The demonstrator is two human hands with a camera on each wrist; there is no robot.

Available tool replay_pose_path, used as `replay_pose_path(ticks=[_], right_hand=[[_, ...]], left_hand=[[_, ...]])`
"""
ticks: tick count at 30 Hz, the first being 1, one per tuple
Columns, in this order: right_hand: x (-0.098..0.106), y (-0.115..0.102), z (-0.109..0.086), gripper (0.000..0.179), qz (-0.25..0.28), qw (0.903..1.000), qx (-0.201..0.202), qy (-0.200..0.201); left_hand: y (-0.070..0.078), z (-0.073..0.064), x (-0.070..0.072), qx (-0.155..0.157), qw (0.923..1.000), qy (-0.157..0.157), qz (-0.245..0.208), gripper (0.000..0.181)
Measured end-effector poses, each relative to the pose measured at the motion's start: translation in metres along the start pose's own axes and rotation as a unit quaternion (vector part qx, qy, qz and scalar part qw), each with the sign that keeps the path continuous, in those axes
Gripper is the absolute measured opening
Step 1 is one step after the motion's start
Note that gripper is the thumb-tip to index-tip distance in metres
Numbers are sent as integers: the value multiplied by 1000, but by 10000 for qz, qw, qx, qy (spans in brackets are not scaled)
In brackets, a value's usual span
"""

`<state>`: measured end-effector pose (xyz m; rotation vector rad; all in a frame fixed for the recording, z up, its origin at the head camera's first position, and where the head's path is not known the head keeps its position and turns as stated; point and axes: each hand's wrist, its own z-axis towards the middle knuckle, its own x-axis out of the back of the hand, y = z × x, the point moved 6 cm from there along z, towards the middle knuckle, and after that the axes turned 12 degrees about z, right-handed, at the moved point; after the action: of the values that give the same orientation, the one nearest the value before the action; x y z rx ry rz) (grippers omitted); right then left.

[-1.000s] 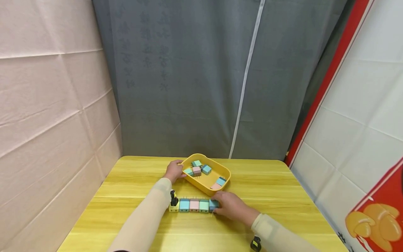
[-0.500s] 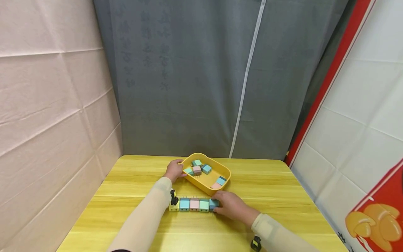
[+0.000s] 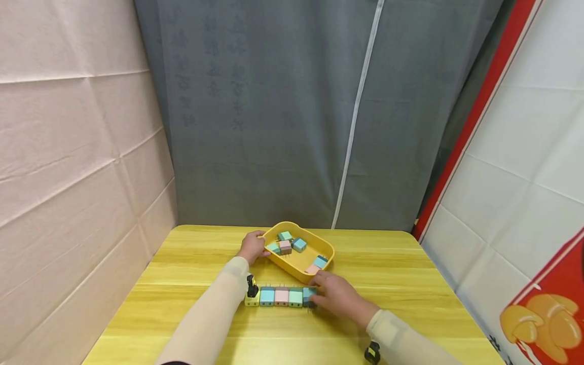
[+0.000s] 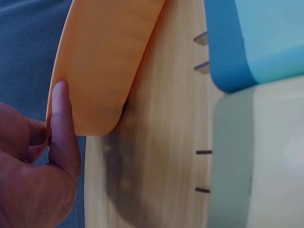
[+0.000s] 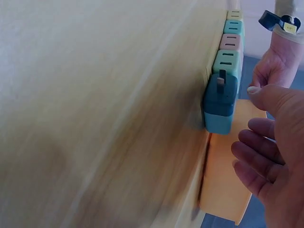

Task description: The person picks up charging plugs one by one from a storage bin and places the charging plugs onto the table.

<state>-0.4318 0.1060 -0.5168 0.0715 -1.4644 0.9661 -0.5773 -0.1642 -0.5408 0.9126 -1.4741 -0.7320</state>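
A row of pastel plug chargers (image 3: 281, 296) stands on the table: yellow, blue, pink, green, then a blue charger (image 5: 220, 102) at the right end. That end charger's prongs face the opposite way from its neighbours, whose slotted faces show in the right wrist view. Close beside it is my right hand (image 3: 339, 298), its fingers loosely bent and apart from the charger in the right wrist view. My left hand (image 3: 252, 247) grips the left rim of a yellow tray (image 3: 298, 262), thumb along the outer wall in the left wrist view. Several loose chargers (image 3: 285, 247) lie inside the tray.
The wooden table (image 3: 392, 284) is bounded by a grey curtain (image 3: 274, 126) at the back. White cloth walls (image 3: 82, 152) flank it left and right. The tray sits just behind the row of chargers.
My right hand has let go of the blue end charger and drawn slightly to the right. The left hand, the tray and the rest of the row look the same.
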Motion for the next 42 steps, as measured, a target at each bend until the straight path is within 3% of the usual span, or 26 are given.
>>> replay_pose_path(ticks=[9,13,21,29,33,42], right_hand=[[18,7,3,17,218,9983,-82,526],[30,16,9,14,332,9963,-322,726],[55,32,31,23,365,9927,-651,949],[56,29,65,34,-509,9963,-645,236],[49,31,79,38,-870,9921,-891,-170],[42,40,96,24,-1343,9808,-1339,-452]], left_hand=[[6,-8,3,-64,10000,-12,10,43],[0,1,-1,34,10000,5,-7,43],[1,1,-3,42,10000,-32,36,43],[4,-2,3,72,10000,8,-26,43],[4,-3,4,75,10000,-15,-45,42],[3,-4,0,39,10000,-39,3,43]])
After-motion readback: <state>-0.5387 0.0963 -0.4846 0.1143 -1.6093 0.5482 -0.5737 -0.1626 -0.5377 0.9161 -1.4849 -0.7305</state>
